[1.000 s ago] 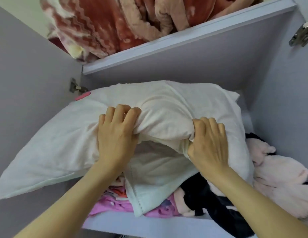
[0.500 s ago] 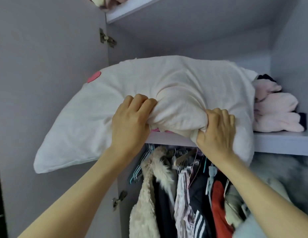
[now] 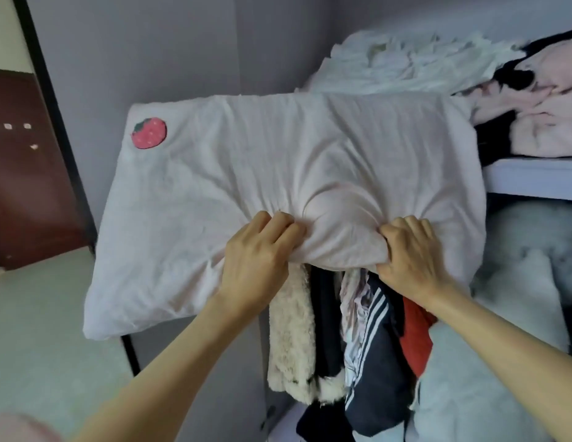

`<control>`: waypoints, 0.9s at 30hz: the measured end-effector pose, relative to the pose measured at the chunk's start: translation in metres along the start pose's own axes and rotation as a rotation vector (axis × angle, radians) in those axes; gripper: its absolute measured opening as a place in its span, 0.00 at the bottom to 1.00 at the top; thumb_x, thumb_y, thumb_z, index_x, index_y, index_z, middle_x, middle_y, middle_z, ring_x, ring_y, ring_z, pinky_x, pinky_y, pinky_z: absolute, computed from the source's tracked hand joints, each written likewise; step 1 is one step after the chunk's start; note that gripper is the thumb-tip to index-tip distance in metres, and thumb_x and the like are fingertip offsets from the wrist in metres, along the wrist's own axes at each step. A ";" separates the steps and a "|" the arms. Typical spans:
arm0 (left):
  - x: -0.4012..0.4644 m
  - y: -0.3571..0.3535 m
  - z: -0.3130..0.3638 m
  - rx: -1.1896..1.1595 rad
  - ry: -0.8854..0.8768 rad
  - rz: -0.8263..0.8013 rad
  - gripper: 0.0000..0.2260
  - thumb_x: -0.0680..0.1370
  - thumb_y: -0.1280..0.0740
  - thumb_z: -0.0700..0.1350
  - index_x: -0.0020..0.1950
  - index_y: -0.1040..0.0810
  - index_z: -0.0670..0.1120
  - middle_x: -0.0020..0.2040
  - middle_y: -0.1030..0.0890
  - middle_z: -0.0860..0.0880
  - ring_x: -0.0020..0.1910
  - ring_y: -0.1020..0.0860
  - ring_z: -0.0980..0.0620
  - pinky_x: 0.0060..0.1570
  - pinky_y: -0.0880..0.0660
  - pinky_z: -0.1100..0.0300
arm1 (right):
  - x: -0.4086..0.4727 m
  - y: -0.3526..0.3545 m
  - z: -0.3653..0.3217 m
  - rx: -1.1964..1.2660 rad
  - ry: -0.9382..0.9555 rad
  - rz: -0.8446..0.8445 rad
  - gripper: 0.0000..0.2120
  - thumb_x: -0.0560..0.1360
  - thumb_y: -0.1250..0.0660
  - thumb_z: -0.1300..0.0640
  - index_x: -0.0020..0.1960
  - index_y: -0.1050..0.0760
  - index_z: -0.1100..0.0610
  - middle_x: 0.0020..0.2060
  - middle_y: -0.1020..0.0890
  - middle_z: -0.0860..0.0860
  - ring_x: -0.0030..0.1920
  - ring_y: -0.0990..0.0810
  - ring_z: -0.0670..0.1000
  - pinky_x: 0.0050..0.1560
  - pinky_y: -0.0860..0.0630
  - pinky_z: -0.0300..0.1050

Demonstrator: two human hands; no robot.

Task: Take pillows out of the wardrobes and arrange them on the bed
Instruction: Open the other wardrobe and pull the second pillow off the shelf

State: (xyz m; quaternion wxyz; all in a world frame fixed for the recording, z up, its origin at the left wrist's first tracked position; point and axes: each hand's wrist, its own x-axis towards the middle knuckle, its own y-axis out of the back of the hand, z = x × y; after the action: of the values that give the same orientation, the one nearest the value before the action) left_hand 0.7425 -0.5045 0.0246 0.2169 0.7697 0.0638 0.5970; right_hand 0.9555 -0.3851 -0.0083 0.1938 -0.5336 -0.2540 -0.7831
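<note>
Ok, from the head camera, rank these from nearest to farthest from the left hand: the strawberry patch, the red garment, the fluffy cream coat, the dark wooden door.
1. Fluffy cream coat, hanging just below the left hand.
2. Red garment, to the right, under the right hand.
3. Strawberry patch, on the pillow's upper left corner.
4. Dark wooden door, far left.

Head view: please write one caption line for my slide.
Both hands, left hand and right hand, grip a pale pink fabric pillow before hanging clothes.

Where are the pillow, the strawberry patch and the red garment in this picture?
pillow (image 3: 246, 173): head view, bare upper middle of its pale cover.
strawberry patch (image 3: 149, 134): head view, centre of the pink patch.
red garment (image 3: 414, 339): head view, visible red fabric among hanging clothes.
</note>
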 end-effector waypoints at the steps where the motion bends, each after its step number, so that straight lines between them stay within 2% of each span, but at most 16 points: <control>1: -0.016 0.000 0.001 0.002 0.019 -0.030 0.15 0.63 0.41 0.28 0.41 0.20 0.42 0.36 0.19 0.48 0.30 0.26 0.47 0.21 0.34 0.60 | -0.010 -0.003 -0.009 0.034 0.019 -0.036 0.16 0.58 0.33 0.66 0.43 0.35 0.60 0.28 0.24 0.58 0.34 0.31 0.56 0.35 0.35 0.50; 2: -0.035 0.001 0.002 0.010 0.036 -0.058 0.15 0.63 0.41 0.28 0.40 0.20 0.42 0.36 0.19 0.48 0.29 0.26 0.48 0.21 0.35 0.61 | -0.021 -0.006 -0.019 0.093 0.049 -0.066 0.20 0.54 0.30 0.68 0.41 0.35 0.60 0.27 0.25 0.57 0.31 0.29 0.56 0.31 0.31 0.49; 4: -0.061 0.005 0.002 0.016 0.038 -0.086 0.16 0.64 0.42 0.29 0.40 0.19 0.42 0.36 0.19 0.49 0.29 0.27 0.48 0.23 0.37 0.62 | -0.035 -0.008 -0.035 0.185 0.114 -0.098 0.20 0.51 0.30 0.68 0.39 0.35 0.59 0.26 0.26 0.56 0.27 0.28 0.56 0.27 0.28 0.47; 9: -0.117 0.031 0.003 0.077 0.086 -0.190 0.16 0.65 0.44 0.31 0.43 0.19 0.42 0.38 0.18 0.48 0.30 0.26 0.47 0.20 0.33 0.61 | -0.064 -0.011 -0.085 0.396 0.166 -0.200 0.05 0.62 0.43 0.64 0.36 0.37 0.58 0.25 0.27 0.55 0.24 0.29 0.55 0.24 0.31 0.42; 12: -0.147 0.050 0.005 0.134 0.155 -0.263 0.16 0.65 0.44 0.31 0.42 0.19 0.42 0.37 0.18 0.48 0.30 0.25 0.47 0.17 0.34 0.61 | -0.085 -0.015 -0.124 0.533 0.150 -0.259 0.04 0.60 0.38 0.63 0.34 0.34 0.58 0.23 0.26 0.54 0.22 0.27 0.56 0.22 0.33 0.41; 15: -0.186 0.074 0.000 0.183 0.243 -0.342 0.17 0.64 0.45 0.32 0.42 0.19 0.42 0.38 0.18 0.47 0.30 0.25 0.47 0.16 0.32 0.59 | -0.104 -0.021 -0.171 0.665 0.162 -0.312 0.12 0.55 0.31 0.63 0.34 0.32 0.58 0.23 0.26 0.53 0.23 0.26 0.56 0.21 0.34 0.40; 16: -0.201 0.084 -0.002 0.200 0.286 -0.370 0.17 0.64 0.45 0.32 0.42 0.19 0.42 0.38 0.18 0.47 0.30 0.24 0.47 0.16 0.32 0.59 | -0.108 -0.023 -0.188 0.708 0.172 -0.327 0.14 0.53 0.30 0.64 0.35 0.33 0.58 0.23 0.26 0.53 0.23 0.26 0.56 0.21 0.34 0.39; 18: -0.230 0.108 -0.007 0.250 0.395 -0.412 0.17 0.62 0.45 0.33 0.42 0.19 0.41 0.38 0.19 0.46 0.31 0.23 0.46 0.16 0.31 0.58 | -0.110 -0.028 -0.225 0.807 0.205 -0.339 0.16 0.56 0.32 0.64 0.37 0.36 0.56 0.23 0.27 0.53 0.23 0.27 0.55 0.21 0.34 0.40; 20: -0.259 0.137 -0.011 0.327 0.529 -0.448 0.16 0.62 0.42 0.33 0.41 0.19 0.41 0.37 0.19 0.45 0.31 0.22 0.45 0.17 0.29 0.59 | -0.104 -0.030 -0.268 0.934 0.259 -0.340 0.13 0.62 0.33 0.61 0.38 0.38 0.54 0.24 0.28 0.52 0.23 0.29 0.53 0.20 0.35 0.41; 22: -0.286 0.166 -0.014 0.408 0.665 -0.472 0.15 0.59 0.38 0.33 0.41 0.19 0.41 0.38 0.19 0.44 0.32 0.21 0.45 0.19 0.30 0.61 | -0.094 -0.032 -0.310 1.048 0.320 -0.348 0.07 0.66 0.39 0.58 0.38 0.38 0.54 0.24 0.28 0.52 0.24 0.29 0.52 0.20 0.36 0.40; 25: -0.330 0.217 -0.014 0.578 0.850 -0.476 0.14 0.60 0.39 0.35 0.41 0.20 0.41 0.39 0.19 0.44 0.36 0.21 0.44 0.21 0.29 0.59 | -0.079 -0.026 -0.384 1.208 0.427 -0.418 0.06 0.63 0.42 0.58 0.38 0.38 0.55 0.25 0.26 0.52 0.24 0.27 0.53 0.21 0.36 0.39; 27: -0.354 0.247 -0.009 0.679 0.936 -0.465 0.14 0.61 0.41 0.36 0.42 0.21 0.41 0.39 0.20 0.43 0.37 0.23 0.43 0.25 0.27 0.57 | -0.074 -0.021 -0.429 1.294 0.474 -0.406 0.06 0.64 0.43 0.58 0.39 0.39 0.54 0.25 0.26 0.53 0.25 0.26 0.54 0.21 0.34 0.39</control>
State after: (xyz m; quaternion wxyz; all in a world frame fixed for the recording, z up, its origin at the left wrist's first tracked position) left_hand 0.5957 -0.8506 -0.1883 0.0333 0.4186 0.5042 0.7547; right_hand 0.6536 -0.6254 -0.2106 0.3717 -0.0695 -0.7125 -0.5911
